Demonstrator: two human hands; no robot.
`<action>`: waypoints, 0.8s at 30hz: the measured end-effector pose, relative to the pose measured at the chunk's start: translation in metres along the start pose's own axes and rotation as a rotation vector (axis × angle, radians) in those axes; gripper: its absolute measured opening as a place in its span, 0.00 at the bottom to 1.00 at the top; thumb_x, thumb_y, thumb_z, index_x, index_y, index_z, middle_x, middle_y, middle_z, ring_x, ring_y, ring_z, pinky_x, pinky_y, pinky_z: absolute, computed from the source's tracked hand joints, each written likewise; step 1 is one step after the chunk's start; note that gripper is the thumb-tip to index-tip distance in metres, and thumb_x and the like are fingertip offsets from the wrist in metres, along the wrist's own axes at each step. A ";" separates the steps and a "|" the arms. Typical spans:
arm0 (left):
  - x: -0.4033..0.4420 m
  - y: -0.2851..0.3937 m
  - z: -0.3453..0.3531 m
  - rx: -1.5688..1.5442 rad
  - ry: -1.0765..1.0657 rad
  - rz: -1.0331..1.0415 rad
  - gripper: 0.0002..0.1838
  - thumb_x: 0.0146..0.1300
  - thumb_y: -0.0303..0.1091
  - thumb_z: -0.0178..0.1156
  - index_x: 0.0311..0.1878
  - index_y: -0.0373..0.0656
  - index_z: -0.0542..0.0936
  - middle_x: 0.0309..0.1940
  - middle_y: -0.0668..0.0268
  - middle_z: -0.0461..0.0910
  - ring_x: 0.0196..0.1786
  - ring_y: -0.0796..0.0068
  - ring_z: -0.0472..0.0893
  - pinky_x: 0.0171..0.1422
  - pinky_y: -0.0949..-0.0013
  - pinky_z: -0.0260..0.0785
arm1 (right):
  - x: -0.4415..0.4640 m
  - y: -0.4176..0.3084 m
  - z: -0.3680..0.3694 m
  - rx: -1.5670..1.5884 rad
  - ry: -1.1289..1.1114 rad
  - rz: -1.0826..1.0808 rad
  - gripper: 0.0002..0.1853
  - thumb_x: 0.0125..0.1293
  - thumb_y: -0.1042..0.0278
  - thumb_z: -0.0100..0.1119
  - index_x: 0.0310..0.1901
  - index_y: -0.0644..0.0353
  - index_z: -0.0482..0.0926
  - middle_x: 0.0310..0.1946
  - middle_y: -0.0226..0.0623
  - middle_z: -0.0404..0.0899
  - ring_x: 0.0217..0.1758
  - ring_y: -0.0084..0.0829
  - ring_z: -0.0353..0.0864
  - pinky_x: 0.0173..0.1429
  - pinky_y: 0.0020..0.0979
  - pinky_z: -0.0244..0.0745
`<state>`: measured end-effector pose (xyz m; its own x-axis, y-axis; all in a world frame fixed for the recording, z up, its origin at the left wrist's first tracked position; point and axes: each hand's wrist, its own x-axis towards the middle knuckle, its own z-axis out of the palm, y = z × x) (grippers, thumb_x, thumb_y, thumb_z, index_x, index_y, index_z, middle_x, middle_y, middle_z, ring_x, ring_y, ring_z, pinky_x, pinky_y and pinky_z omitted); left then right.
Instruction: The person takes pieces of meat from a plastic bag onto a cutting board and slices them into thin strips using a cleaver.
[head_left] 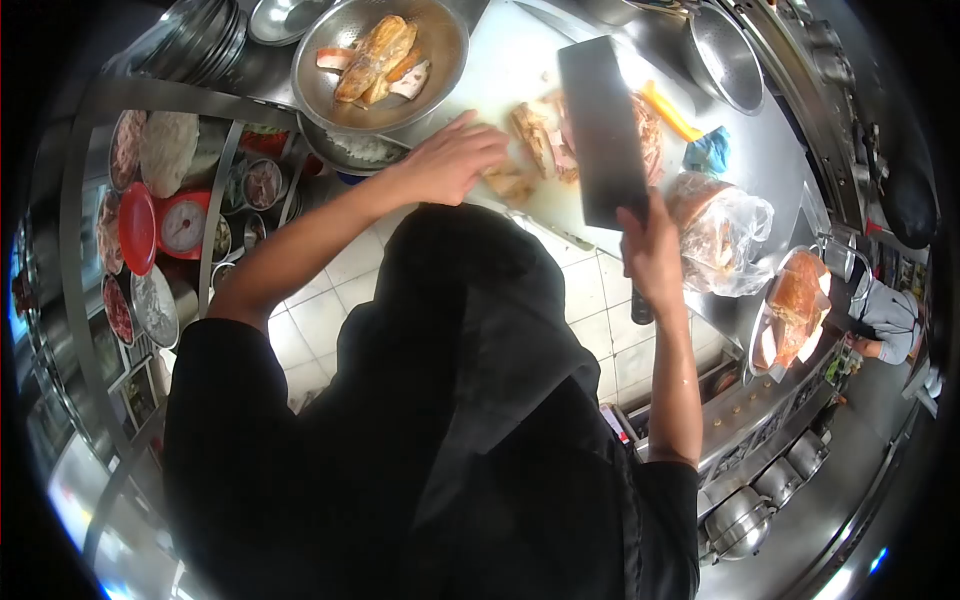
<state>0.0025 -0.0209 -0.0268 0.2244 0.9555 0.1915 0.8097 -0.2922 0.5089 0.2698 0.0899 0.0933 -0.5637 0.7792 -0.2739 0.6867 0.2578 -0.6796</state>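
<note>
My right hand (655, 255) is wrapped round the handle of a broad cleaver (602, 135). The blade stands over the white cutting board (490, 60) and hides part of the roasted meat behind it. Cut pieces of meat (540, 138) lie on the board left of the blade, and more meat (650, 135) shows on its right. My left hand (465, 158) is bent over the board's left edge, beside a blurred pale slice (510, 185). Motion smears its fingers, and I cannot tell whether they grip the slice.
A steel bowl (455, 75) with meat pieces stands beyond my left hand. On the right are a bagged piece of meat (715, 225), a blue cloth (708, 152), a yellow-handled tool (670, 112) and a meat plate (790, 310). A red scale (182, 225) sits left; another person (885, 315) stands far right.
</note>
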 end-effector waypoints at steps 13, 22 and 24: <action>-0.038 -0.058 -0.128 0.203 0.215 -0.263 0.16 0.49 0.20 0.63 0.44 0.41 0.76 0.53 0.62 0.75 0.57 0.56 0.74 0.60 0.60 0.67 | -0.031 0.024 0.030 -0.309 0.074 0.022 0.11 0.67 0.68 0.52 0.46 0.61 0.64 0.24 0.57 0.78 0.30 0.60 0.77 0.31 0.54 0.69; 0.007 0.015 0.004 0.050 0.177 -0.020 0.25 0.51 0.16 0.51 0.56 0.36 0.75 0.62 0.59 0.71 0.67 0.58 0.67 0.70 0.55 0.59 | -0.034 0.029 0.045 -0.472 -0.077 0.082 0.13 0.66 0.70 0.51 0.48 0.63 0.63 0.23 0.57 0.77 0.29 0.60 0.77 0.33 0.55 0.70; 0.016 0.020 0.024 0.060 0.132 -0.099 0.32 0.49 0.14 0.47 0.63 0.33 0.68 0.69 0.58 0.63 0.73 0.61 0.59 0.74 0.54 0.53 | -0.033 0.019 0.035 -0.470 -0.071 0.096 0.12 0.66 0.69 0.51 0.46 0.63 0.64 0.23 0.57 0.77 0.28 0.59 0.78 0.32 0.53 0.72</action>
<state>0.0348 -0.0102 -0.0336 0.0714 0.9647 0.2535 0.8562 -0.1897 0.4806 0.2857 0.0491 0.0657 -0.5060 0.7755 -0.3776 0.8612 0.4294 -0.2721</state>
